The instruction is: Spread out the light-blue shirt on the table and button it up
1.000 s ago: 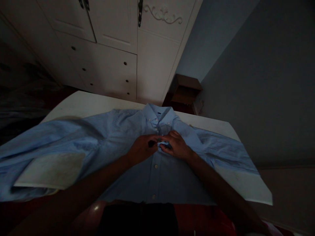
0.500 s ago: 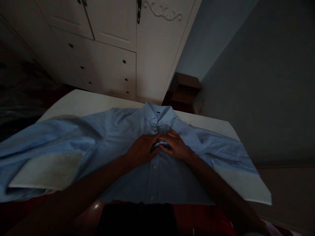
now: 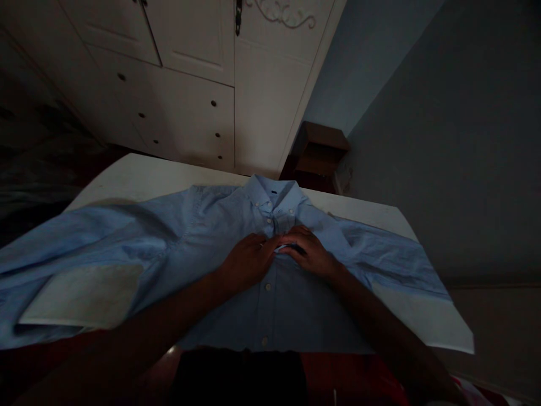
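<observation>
Clamped on the blue shirt (image 3: 224,225) with left hand (image 3: 247,262) and right hand (image 3: 311,255); best to pinch lightly, hold the placket (image 3: 266,311) flat, avoid tugging the collar (image 3: 291,197).

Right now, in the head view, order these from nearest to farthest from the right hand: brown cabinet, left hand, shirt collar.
1. Left hand: close by, on the left.
2. Shirt collar: ahead, slightly left.
3. Brown cabinet: beyond the white table, slightly right.
</observation>
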{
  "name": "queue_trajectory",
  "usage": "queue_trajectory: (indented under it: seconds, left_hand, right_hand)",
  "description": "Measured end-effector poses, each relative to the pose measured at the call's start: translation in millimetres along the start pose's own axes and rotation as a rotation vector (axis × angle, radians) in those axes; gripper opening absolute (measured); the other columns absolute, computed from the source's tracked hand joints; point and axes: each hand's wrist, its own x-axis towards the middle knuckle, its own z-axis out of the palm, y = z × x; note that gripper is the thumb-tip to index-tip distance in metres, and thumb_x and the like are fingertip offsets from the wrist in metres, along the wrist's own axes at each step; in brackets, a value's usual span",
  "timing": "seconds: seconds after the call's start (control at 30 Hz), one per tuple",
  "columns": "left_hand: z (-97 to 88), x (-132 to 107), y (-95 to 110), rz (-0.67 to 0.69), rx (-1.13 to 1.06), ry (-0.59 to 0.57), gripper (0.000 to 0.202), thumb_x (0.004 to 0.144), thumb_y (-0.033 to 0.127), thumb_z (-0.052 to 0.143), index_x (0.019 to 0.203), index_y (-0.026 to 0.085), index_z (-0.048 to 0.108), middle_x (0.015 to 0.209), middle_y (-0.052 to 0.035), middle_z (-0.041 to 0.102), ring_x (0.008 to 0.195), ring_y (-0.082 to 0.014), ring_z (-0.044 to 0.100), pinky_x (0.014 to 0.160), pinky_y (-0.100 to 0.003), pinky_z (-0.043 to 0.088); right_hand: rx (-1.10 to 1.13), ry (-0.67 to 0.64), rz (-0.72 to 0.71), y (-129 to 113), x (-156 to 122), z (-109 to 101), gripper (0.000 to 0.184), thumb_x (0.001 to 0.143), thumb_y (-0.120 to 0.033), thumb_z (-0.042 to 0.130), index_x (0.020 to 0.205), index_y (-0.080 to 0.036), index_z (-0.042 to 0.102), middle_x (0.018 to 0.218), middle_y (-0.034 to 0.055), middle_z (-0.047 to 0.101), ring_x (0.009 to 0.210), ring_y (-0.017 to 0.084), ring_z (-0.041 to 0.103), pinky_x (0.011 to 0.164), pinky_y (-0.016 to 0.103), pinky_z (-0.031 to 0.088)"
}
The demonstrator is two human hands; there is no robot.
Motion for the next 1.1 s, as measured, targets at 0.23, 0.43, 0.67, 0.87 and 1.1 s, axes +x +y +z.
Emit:
queue_trajectory:
  seconds: [0.23, 0.43, 0.67, 0.87, 1.1]
  left_hand:
    - [-1.5, 0.3, -0.3, -0.027, -0.075, 0.008, 0.038, 0.095, 0.019, 0.041, 0.133, 0.014, 0.046, 0.096, -0.011, 0.071, 0.086, -0.0218, 0.067, 0.08, -0.039, 0.055]
    - [-0.4, 0.5, -1.0, -0.061, -0.13, -0.012, 0.038, 0.096, 0.02, 0.039, 0.133, 0.016, 0.045, 0.1, -0.01, 0.071, 0.09, -0.0211, 0.066, 0.083, -0.04, 0.054]
    - [0.0, -0.1, -1.3, -0.071, -0.184, 0.006, 0.038, 0.094, 0.017, 0.041, 0.131, 0.017, 0.047, 0.109, -0.0107, 0.069, 0.094, -0.0203, 0.065, 0.085, -0.04, 0.053]
    - [-2.0, 1.0, -1.0, -0.1, -0.279, 0.018, 0.034, 0.095, 0.017, 0.042, 0.128, 0.018, 0.049, 0.105, -0.009, 0.069, 0.098, -0.0205, 0.065, 0.088, -0.04, 0.052]
    - [0.1, 0.8, -4.0, -0.082, -0.332, 0.043, 0.032, 0.094, 0.018, 0.042, 0.124, 0.018, 0.051, 0.11, -0.0093, 0.068, 0.1, -0.02, 0.064, 0.088, -0.039, 0.052]
  right_hand:
    - [0.09, 0.079, 0.121, 6.7, -6.5, 7.2, 0.02, 0.093, -0.038, 0.058, 0.106, -0.023, 0.063, 0.097, 0.0066, 0.07, 0.093, 0.021, 0.065, 0.084, 0.038, 0.051]
    - [0.182, 0.111, 0.185, 9.9, -8.8, 13.5, 0.024, 0.092, -0.04, 0.059, 0.107, -0.021, 0.061, 0.096, 0.0072, 0.069, 0.09, 0.019, 0.066, 0.082, 0.036, 0.052]
    - [0.129, 0.106, 0.168, 7.0, -7.5, 12.3, 0.022, 0.094, -0.04, 0.056, 0.104, -0.021, 0.061, 0.094, 0.0072, 0.068, 0.089, 0.02, 0.064, 0.08, 0.036, 0.052]
    - [0.059, 0.108, 0.109, 4.1, -4.8, 11.6, 0.019, 0.096, -0.036, 0.052, 0.104, -0.022, 0.06, 0.092, 0.0067, 0.067, 0.088, 0.02, 0.062, 0.08, 0.037, 0.05]
    - [0.009, 0.149, 0.127, 0.8, -0.4, 9.9, 0.02, 0.092, -0.033, 0.059, 0.11, -0.025, 0.059, 0.096, 0.0054, 0.068, 0.091, 0.022, 0.061, 0.086, 0.041, 0.047]
